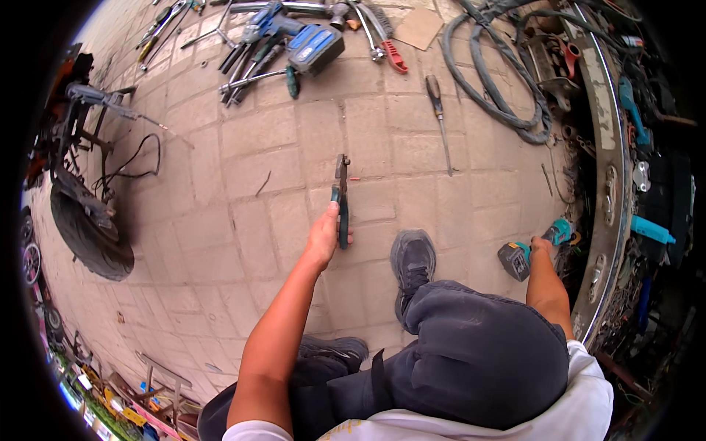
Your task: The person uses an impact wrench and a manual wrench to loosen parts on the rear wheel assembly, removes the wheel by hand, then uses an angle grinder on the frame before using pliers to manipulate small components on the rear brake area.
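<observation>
My left hand (323, 234) is closed around the dark green handles of a pair of pliers (341, 176), whose metal jaws point away from me over the brick paving. A thin reddish piece (355, 178) shows beside the jaws. Off to the right, my right hand (540, 246) grips a teal cordless power tool (560, 231) with a black battery pack; it looks like an angle grinder. That tool is low by the metal rail, and my fingers are partly hidden by its body.
A blue impact wrench (312, 48) lies among hand tools at the far side. A screwdriver (440, 121) and a coiled black hose (507, 110) are farther right. A metal rail (607, 169) borders the cluttered right edge. At left stands a motorcycle wheel (84, 228).
</observation>
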